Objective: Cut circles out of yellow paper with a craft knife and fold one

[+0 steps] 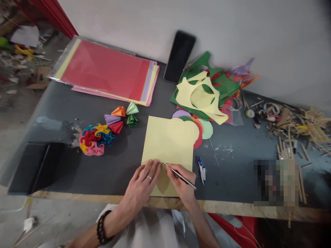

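Observation:
A pale yellow sheet of paper (pixel 165 144) lies on the dark table in front of me. My left hand (pixel 144 179), with a ring on one finger, rests flat on the sheet's lower left part, fingers stretched out. In a pinch, my right hand (pixel 182 182) holds a slim silver pen-like tool (pixel 184 179). Its tip touches or nearly touches the paper just right of my left fingertips; whether it is a pen or a craft knife I cannot tell. Cut paper circles in purple, orange, red and light green (pixel 207 129) fan out by the sheet's upper right corner.
Behind are plastic-wrapped coloured sheets (pixel 106 69), a phone (pixel 180 57) leaning on the wall, and cut-out paper scraps (pixel 204 89). Folded paper cones (pixel 119 111) and a curled paper piece (pixel 94 138) lie left. A blue-white item (pixel 201 170) and wooden sticks (pixel 305 151) lie right.

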Available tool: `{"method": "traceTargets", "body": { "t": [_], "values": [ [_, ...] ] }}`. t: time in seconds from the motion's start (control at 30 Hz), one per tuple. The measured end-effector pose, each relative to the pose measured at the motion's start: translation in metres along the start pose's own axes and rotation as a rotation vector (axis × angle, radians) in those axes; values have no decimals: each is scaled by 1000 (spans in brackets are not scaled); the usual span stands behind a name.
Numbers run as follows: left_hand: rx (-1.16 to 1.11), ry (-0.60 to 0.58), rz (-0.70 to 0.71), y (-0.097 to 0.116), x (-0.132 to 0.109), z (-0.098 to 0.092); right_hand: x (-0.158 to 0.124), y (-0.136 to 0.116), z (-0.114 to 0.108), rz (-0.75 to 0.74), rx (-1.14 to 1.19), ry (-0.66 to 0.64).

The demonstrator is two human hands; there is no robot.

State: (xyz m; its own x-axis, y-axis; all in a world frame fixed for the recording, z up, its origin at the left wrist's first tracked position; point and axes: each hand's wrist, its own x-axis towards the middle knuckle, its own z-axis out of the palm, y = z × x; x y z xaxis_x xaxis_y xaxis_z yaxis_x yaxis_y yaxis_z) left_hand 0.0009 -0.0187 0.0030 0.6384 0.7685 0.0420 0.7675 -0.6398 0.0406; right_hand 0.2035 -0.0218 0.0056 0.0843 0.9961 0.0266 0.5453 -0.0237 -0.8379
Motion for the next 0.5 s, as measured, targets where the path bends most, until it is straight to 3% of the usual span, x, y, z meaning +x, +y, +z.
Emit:
{"method": "traceTargets", "body": {
  "t": [0.1, 0.23, 0.5],
  "values": [
    [-10, -15, -3, 1, 2, -4, 0, 2, 0, 64, 57, -26],
    [-41, -39, -24, 2, 3, -7, 0, 4, 0, 16, 31, -40],
    [-40, 17, -49, 9, 1, 4, -1, 0, -2, -14, -54, -36]
  ]
}}
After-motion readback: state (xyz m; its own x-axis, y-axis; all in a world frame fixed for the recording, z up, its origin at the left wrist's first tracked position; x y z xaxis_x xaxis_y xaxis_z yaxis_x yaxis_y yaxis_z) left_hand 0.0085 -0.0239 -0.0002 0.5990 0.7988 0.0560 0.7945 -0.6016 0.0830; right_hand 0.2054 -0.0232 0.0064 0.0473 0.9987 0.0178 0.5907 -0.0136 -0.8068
